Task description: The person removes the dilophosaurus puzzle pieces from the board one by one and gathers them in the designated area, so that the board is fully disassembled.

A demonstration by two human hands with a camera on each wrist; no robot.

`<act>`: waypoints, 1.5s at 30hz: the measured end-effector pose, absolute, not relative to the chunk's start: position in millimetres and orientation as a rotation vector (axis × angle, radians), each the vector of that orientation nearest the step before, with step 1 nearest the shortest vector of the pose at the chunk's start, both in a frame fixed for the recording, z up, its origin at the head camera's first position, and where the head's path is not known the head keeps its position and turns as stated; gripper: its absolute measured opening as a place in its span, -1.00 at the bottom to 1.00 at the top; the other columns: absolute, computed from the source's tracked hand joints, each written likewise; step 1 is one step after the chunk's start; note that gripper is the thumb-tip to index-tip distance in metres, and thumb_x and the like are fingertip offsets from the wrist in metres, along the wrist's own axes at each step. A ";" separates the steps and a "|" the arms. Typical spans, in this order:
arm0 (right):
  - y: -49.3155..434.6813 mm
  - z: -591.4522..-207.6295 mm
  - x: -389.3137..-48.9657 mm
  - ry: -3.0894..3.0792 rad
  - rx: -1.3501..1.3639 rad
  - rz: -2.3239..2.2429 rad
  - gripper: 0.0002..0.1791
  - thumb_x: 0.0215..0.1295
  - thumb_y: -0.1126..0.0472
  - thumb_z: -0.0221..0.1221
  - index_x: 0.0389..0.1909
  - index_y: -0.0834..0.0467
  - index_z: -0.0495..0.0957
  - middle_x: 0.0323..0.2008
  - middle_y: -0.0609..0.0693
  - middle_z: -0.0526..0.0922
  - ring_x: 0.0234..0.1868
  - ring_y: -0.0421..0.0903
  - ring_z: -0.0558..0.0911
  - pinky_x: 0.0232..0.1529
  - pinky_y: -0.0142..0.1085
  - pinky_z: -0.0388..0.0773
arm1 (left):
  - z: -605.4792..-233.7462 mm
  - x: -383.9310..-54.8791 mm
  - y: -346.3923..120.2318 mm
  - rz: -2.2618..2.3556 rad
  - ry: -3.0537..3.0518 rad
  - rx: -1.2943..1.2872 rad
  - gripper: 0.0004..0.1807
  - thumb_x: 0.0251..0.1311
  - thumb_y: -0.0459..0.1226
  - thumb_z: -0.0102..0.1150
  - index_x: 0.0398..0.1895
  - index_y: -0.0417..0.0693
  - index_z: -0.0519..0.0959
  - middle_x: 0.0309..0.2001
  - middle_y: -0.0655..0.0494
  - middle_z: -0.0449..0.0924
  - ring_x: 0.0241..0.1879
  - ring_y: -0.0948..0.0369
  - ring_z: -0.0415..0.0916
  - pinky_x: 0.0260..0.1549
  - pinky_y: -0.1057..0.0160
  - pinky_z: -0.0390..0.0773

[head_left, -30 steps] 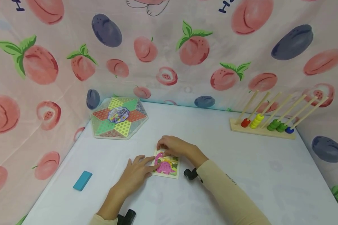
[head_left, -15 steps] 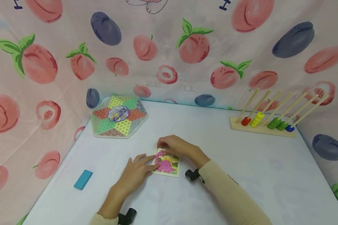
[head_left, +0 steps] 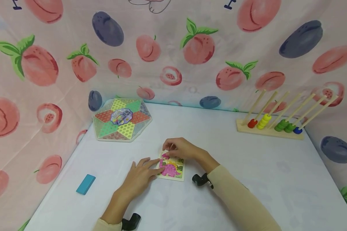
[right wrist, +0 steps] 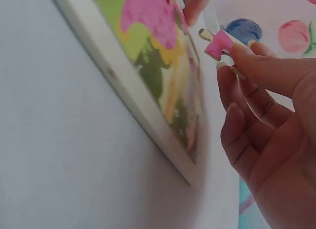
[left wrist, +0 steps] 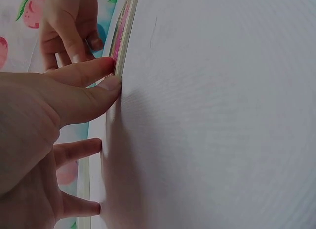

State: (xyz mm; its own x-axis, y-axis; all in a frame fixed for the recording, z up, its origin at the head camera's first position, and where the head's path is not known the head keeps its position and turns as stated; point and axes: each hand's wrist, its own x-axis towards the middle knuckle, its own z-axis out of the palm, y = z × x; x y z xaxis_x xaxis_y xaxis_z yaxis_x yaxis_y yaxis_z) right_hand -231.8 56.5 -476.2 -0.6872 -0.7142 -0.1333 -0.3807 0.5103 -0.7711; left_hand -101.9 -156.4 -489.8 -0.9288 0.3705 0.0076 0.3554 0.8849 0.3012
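A small jigsaw puzzle (head_left: 171,170) in a pale wooden frame lies mid-table and shows a pink dinosaur. My right hand (head_left: 181,149) pinches a jigsaw piece (right wrist: 220,44) between thumb and fingers. In the right wrist view the piece is pink and cream, lifted off the board beside the frame (right wrist: 109,71). My left hand (head_left: 139,178) has its fingers spread, with thumb and index finger on the puzzle's left side. The left wrist view shows these fingertips (left wrist: 109,83) right at the frame's edge, the other fingers touching the white tabletop.
A teal block (head_left: 85,184) lies on the left of the table. At the back left is a hexagonal Chinese checkers board (head_left: 122,119). A wooden bead rack (head_left: 270,131) with upright rods stands at the back right. Fruit-print cloth (head_left: 173,48) hangs behind.
My right hand has raised the jigsaw piece slightly off the puzzle's upper left corner and shifted a little right. My left hand stays in place.
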 end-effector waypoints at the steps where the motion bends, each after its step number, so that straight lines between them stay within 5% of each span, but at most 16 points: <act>1: 58.2 -474.4 -231.4 2.323 -0.897 -1.038 -0.86 0.38 0.20 0.29 -0.09 0.02 0.62 -0.18 -0.04 0.67 -0.19 -0.19 0.58 -0.16 -0.48 0.56 | -489.8 -101.7 -156.4 0.466 3.000 0.577 -0.55 0.22 -0.23 0.37 0.17 0.38 0.68 0.38 0.17 0.54 0.42 -0.14 0.37 0.21 -0.61 0.28; 12: 99.6 -452.6 -240.9 2.354 -0.709 -1.226 -0.75 0.45 0.27 0.20 0.08 0.23 0.57 -0.10 0.11 0.59 -0.23 0.12 0.75 -0.33 -0.27 0.73 | -490.2 -101.0 -155.4 0.475 3.015 0.580 -0.55 0.22 -0.24 0.37 0.17 0.37 0.68 0.37 0.18 0.55 0.41 -0.14 0.38 0.21 -0.60 0.29; 23: 144.3 -466.4 -256.2 2.557 -0.405 -1.205 -0.80 0.35 0.23 0.31 -0.08 0.22 0.76 -0.06 0.19 0.76 -0.42 -0.17 0.72 -0.27 -0.32 0.74 | -486.7 -100.6 -156.1 0.485 3.028 0.589 -0.56 0.22 -0.27 0.37 0.16 0.32 0.69 0.36 0.14 0.56 0.40 -0.15 0.39 0.21 -0.60 0.30; 38: 169.4 -486.9 -264.5 2.697 -0.292 -1.061 -0.70 0.29 0.12 0.38 -0.04 0.19 0.76 -0.03 0.17 0.79 -0.03 0.01 0.69 -0.10 -0.29 0.63 | -491.2 -100.8 -157.9 0.494 3.029 0.605 -0.56 0.23 -0.24 0.37 0.18 0.34 0.68 0.38 0.16 0.55 0.41 -0.13 0.39 0.20 -0.57 0.33; 45: 166.7 -491.6 -263.6 2.746 -0.261 -1.058 -0.75 0.28 0.17 0.38 -0.07 0.18 0.78 -0.07 0.16 0.80 -0.09 0.01 0.70 -0.10 -0.25 0.65 | -490.6 -101.0 -157.6 0.492 3.019 0.592 -0.56 0.25 -0.23 0.36 0.18 0.36 0.67 0.39 0.17 0.53 0.43 -0.11 0.38 0.22 -0.57 0.32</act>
